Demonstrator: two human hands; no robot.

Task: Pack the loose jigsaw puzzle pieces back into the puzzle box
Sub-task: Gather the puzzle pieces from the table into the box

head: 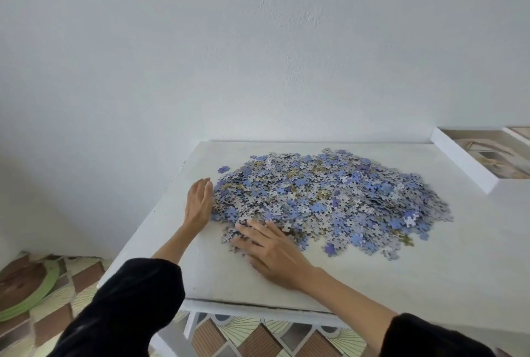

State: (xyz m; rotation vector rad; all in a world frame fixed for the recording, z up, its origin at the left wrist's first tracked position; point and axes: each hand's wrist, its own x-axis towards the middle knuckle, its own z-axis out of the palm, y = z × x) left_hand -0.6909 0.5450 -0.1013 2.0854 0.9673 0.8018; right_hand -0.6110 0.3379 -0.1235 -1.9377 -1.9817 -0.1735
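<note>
A large heap of loose blue, grey and tan jigsaw pieces (338,199) covers the middle of the white table (401,279). My left hand (198,202) stands on its edge against the heap's left side, fingers straight. My right hand (269,253) lies flat on the table with straight fingers touching the pieces at the heap's near-left edge. One blue piece (224,169) lies apart at the far left of the heap. The white puzzle box (470,161) sits at the table's far right corner, partly cut off by the frame.
A white wall rises right behind the table. The table's left and near edges are close to my arms. A patterned tile floor (86,270) lies below, with a green-rimmed round object (31,293) at the lower left.
</note>
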